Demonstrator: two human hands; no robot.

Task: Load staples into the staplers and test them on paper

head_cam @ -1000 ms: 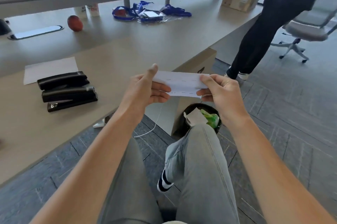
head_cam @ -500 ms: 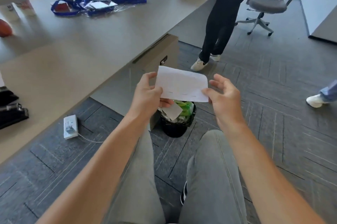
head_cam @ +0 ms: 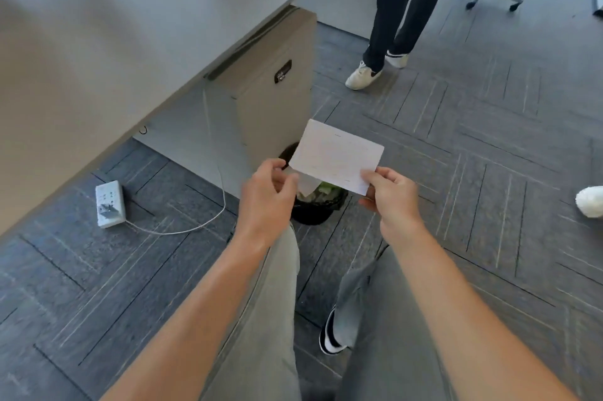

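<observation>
Paper pinched at near corners: left hand, right hand, both arms outstretched over bin.

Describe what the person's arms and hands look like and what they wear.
Both forearms are bare to the frame's edge, with no sleeves in view. The left hand and right hand wear no gloves, and no rings, watch or wristbands show. No markings are visible. Below them are light grey-green trousers.
</observation>
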